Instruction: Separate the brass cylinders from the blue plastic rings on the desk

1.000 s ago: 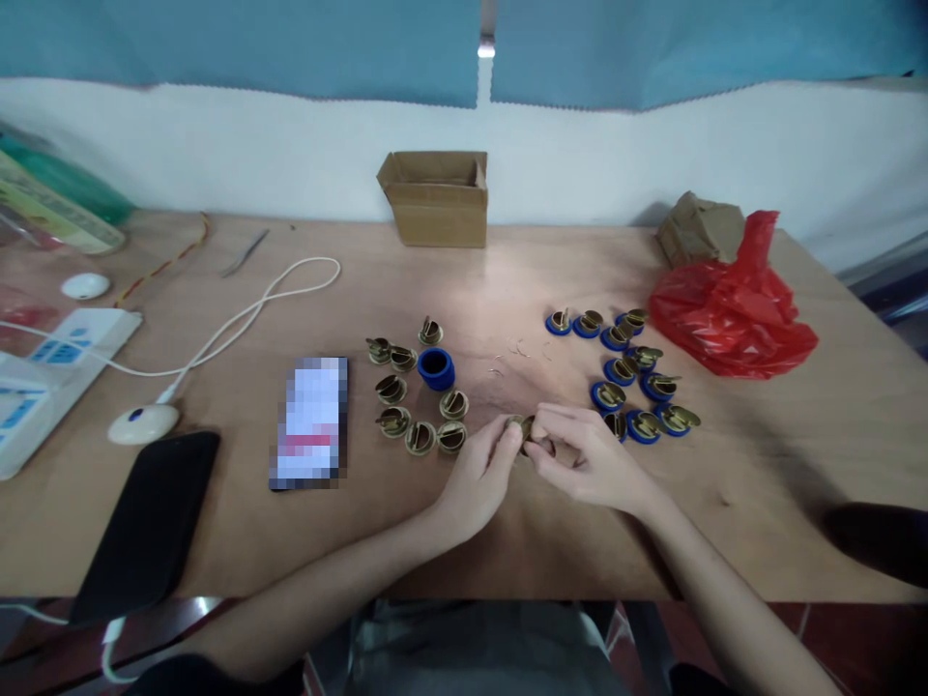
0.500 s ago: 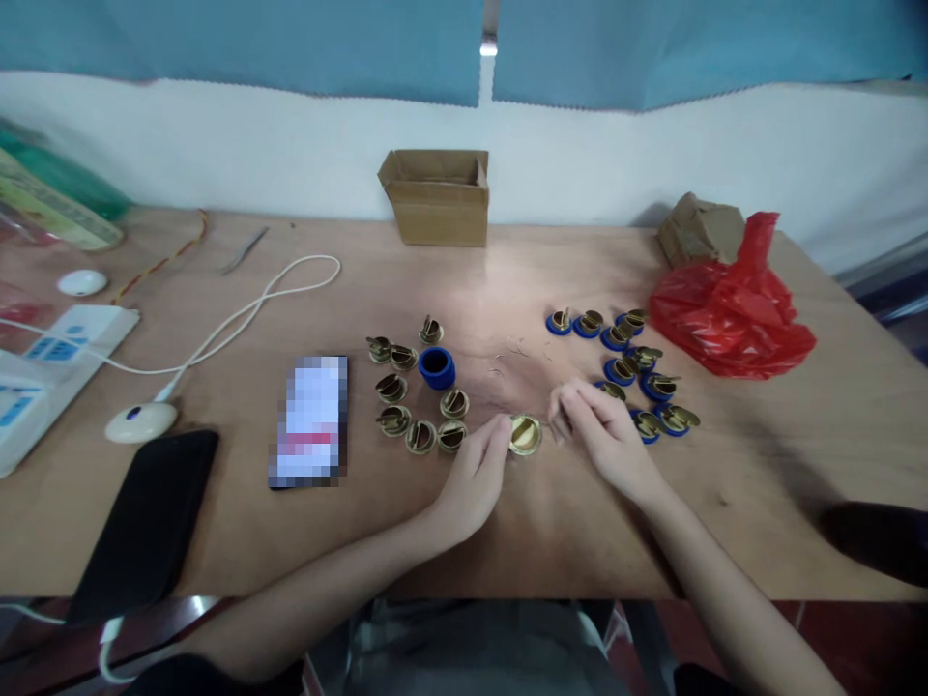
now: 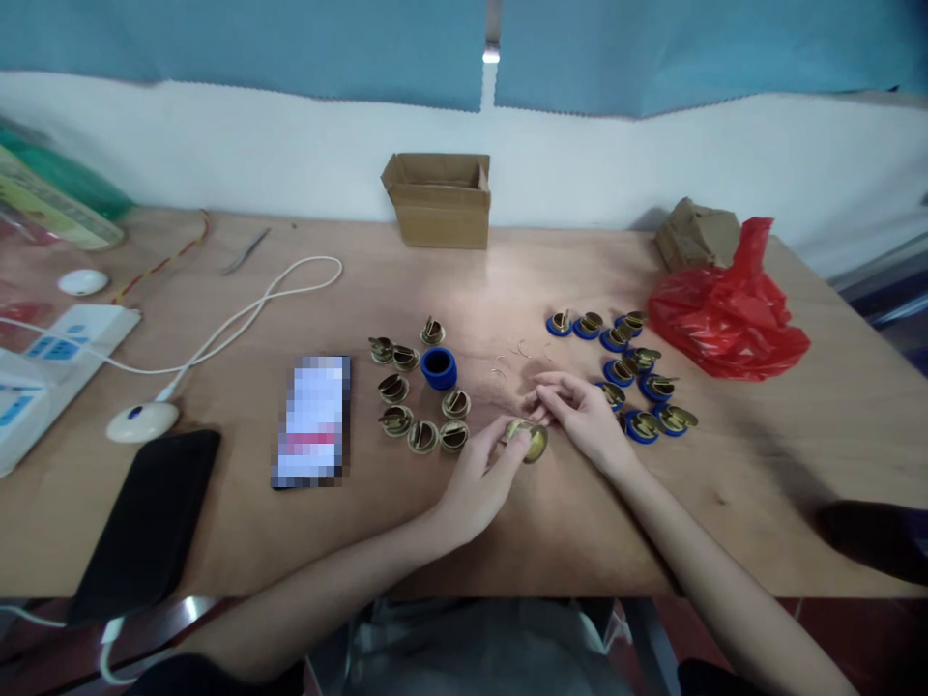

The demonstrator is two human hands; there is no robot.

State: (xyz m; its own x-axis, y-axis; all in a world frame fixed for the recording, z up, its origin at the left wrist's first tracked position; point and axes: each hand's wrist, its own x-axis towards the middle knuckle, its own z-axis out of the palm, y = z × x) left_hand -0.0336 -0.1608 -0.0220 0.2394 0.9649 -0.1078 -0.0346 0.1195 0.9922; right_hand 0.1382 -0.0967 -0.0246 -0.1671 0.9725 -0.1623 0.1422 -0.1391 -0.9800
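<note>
My left hand (image 3: pixel 482 483) pinches a round brass-coloured cap (image 3: pixel 535 445) between thumb and fingers, tilted just above the table. Close beside its right edge is my right hand (image 3: pixel 580 411), fingers loosely bent and slightly apart, with nothing visible in them. Whether its fingertips touch the cap I cannot tell. Left of my hands stand several brass caps with raised flaps (image 3: pixel 422 437) around a stack of blue rings (image 3: pixel 439 369). To the right are several similar caps seated in blue rings (image 3: pixel 642 426). Thin curved strands (image 3: pixel 499 368) lie beyond my hands.
A phone with a pixelated screen (image 3: pixel 311 420) and a black phone (image 3: pixel 149 522) lie at left, near a power strip (image 3: pixel 62 362) and white cable (image 3: pixel 253 307). An open cardboard box (image 3: pixel 444 217) stands at the back. A red plastic bag (image 3: pixel 729 324) sits at right.
The brass cap is now tilted in my left hand, with my thumb across it. My right hand has moved left towards it, and its fingers have loosened.
</note>
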